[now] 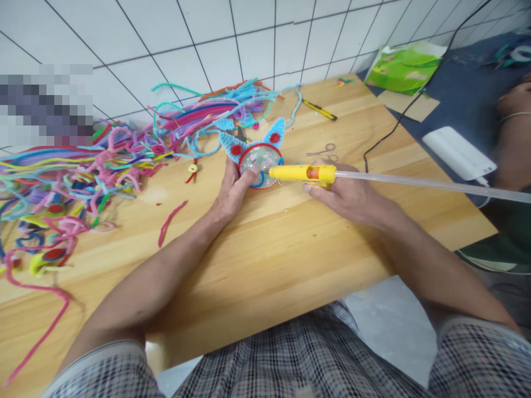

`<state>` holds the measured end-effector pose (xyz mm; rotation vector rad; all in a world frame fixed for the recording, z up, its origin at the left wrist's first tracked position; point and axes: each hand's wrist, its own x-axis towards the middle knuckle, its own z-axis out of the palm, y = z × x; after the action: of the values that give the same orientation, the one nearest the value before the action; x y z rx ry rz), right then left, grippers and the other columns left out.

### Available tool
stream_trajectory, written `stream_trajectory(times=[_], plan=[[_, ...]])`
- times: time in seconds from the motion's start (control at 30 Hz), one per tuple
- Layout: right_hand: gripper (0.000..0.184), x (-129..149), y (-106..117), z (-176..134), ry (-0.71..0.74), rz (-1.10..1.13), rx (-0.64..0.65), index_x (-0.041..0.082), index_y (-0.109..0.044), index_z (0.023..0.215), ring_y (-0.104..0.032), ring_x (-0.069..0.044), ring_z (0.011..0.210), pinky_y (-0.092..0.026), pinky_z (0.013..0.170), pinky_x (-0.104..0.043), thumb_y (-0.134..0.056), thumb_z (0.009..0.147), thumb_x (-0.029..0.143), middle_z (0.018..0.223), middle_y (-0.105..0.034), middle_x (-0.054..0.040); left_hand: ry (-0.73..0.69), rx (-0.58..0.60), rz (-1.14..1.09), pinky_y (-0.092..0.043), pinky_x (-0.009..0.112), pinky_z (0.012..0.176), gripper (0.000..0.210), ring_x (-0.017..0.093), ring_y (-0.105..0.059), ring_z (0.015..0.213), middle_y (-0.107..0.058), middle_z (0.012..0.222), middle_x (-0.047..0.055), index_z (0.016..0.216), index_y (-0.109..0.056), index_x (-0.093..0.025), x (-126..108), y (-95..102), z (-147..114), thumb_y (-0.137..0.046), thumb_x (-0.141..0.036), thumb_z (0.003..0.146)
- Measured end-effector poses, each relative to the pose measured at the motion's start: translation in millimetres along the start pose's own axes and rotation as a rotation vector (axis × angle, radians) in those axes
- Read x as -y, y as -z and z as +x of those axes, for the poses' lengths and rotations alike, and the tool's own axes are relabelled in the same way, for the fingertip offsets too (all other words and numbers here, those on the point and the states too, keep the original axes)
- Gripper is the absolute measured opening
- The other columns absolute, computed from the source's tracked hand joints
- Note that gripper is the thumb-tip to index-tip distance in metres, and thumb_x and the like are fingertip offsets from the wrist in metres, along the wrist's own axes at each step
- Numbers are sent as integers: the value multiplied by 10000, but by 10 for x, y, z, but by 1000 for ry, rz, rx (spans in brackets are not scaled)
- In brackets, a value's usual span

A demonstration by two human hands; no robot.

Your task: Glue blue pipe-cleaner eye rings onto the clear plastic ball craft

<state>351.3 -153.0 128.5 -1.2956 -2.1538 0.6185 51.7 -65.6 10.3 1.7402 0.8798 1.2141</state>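
My left hand (234, 188) grips the near left edge of a round clear disc (253, 158) with a red rim, its thumb lying over the face. Two light blue pipe-cleaner ears (277, 131) with red round centres stand up from the rim, and a blue loop shows near the thumb. My right hand (342, 190) is wrapped round a yellow hot glue gun (290, 173). Its nozzle points left and is at the disc's right side; whether it touches, I cannot tell. A long translucent glue stick (415, 181) runs out of the gun's back to the right.
Many coloured pipe cleaners (124, 149) are heaped along the wall on the left. Scissors (326, 150) and a yellow utility knife (319, 109) lie beyond my right hand. A black cord (398, 119) hangs across the right, near a white power bank (458, 153) and another person's arm (514, 138).
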Motion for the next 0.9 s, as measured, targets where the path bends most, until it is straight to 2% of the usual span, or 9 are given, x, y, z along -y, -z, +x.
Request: stream_trajectory(times=[0.47, 0.9], plan=[[203, -4, 5, -31, 7, -30, -3, 299, -469, 979, -578, -228, 766, -406, 722, -380, -654, 1047, 348, 829, -606, 6, 14, -7, -11, -488, 622, 1401, 765, 383, -646, 1554, -691, 1614, 104, 1612, -556, -345, -20, -8, 3, -710, -834, 1045], [228, 8, 15, -25, 2, -44, 17, 314, -425, 949, -589, -249, 767, -424, 727, -403, -628, 1035, 371, 845, -618, -15, 43, -29, -27, -464, 619, 1418, 808, 393, -623, 1585, -682, 1647, 119, 1603, -565, -330, -72, -38, 9, -738, -857, 1016]])
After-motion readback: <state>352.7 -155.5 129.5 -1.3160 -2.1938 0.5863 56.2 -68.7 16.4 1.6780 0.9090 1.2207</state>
